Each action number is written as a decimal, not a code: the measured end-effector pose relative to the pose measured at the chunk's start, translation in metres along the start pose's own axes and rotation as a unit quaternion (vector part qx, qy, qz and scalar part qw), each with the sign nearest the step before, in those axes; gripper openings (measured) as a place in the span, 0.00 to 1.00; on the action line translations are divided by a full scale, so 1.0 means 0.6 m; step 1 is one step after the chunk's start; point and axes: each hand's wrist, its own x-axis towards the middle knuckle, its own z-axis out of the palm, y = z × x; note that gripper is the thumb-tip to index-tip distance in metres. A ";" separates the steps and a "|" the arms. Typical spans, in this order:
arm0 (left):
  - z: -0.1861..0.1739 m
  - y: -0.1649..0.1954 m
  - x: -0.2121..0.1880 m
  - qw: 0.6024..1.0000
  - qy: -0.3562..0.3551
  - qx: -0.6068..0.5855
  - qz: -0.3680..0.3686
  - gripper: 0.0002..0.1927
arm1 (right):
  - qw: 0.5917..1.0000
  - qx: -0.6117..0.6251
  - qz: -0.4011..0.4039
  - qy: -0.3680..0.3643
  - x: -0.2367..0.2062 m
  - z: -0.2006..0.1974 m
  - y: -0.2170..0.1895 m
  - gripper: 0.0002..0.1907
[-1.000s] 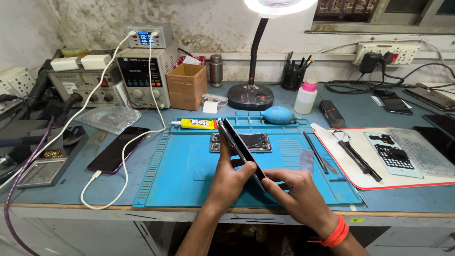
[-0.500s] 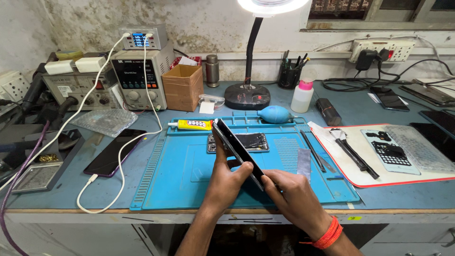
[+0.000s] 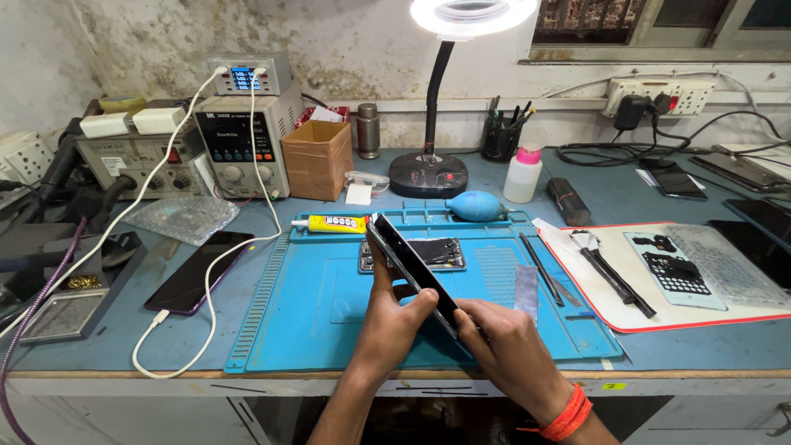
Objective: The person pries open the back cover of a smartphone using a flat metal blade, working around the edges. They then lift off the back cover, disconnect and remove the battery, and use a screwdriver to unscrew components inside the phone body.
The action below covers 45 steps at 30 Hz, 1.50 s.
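A black smartphone is held on edge, tilted, above the blue work mat. My left hand grips it from the left side, thumb across its lower half. At the phone's near end, my right hand, with an orange band on the wrist, pinches the lower edge. Behind the phone, an opened phone body with exposed parts lies flat on the mat. A yellow glue tube rests at the mat's far left edge.
Another dark phone lies left of the mat with a white cable by it. Power supply units, a cardboard box, a ring lamp base, a blue air blower, a white bottle and a red-edged pad with tools surround the mat.
The view has shifted slightly; the phone stays held between both hands, its tilt and place over the mat nearly the same.
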 end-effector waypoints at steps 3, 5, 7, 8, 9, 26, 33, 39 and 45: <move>-0.001 -0.001 0.001 1.000 0.001 -0.003 -0.003 0.58 | 1.000 0.007 -0.003 0.003 0.003 -0.001 0.000 0.12; -0.002 -0.005 0.001 1.000 -0.001 -0.002 0.010 0.58 | 1.000 0.014 0.014 -0.001 0.003 -0.001 -0.001 0.13; -0.003 -0.008 0.003 0.999 -0.004 0.001 0.036 0.57 | 1.000 0.011 0.001 0.003 0.005 -0.001 -0.001 0.13; -0.003 -0.010 0.001 1.000 -0.002 0.003 0.023 0.58 | 1.000 0.010 -0.003 0.005 0.004 -0.001 -0.001 0.13; -0.004 -0.011 0.001 1.000 0.000 0.005 0.013 0.59 | 1.000 0.008 0.002 0.004 0.003 -0.002 -0.002 0.13; -0.004 -0.007 0.001 1.000 -0.004 0.015 0.001 0.57 | 0.999 0.017 0.037 0.015 0.004 0.002 -0.005 0.12; -0.004 -0.009 0.001 1.000 -0.001 0.015 0.012 0.57 | 0.999 0.005 0.032 0.017 0.003 0.003 -0.004 0.11; -0.005 -0.010 0.002 1.000 -0.002 0.021 0.019 0.55 | 0.999 0.005 0.033 0.026 0.004 0.005 -0.001 0.11; -0.006 -0.012 0.001 1.000 -0.003 0.012 0.004 0.54 | 0.998 -0.004 0.047 0.035 0.002 0.007 0.003 0.12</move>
